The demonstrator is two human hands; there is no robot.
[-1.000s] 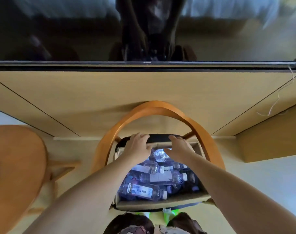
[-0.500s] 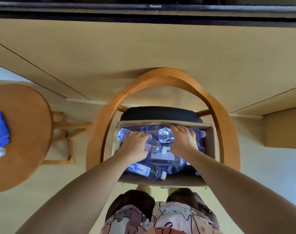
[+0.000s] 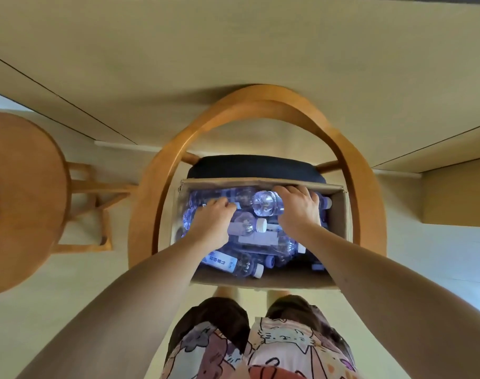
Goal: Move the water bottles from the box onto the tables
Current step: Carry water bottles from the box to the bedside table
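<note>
Clear plastic water bottles (image 3: 260, 243): heaped in open cardboard box (image 3: 260, 281) on black-cushioned bentwood chair (image 3: 256, 166); round wooden table (image 3: 23, 192) left; both hands' fingers (image 3: 306, 191) gripping bottles.

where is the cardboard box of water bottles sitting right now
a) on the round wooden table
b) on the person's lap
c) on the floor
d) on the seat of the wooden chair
d: the cardboard box rests on the dark cushioned seat of the wooden chair, inside its curved back, while the left hand and right hand reach in among the water bottles; the round wooden table stands apart to the left.
</note>
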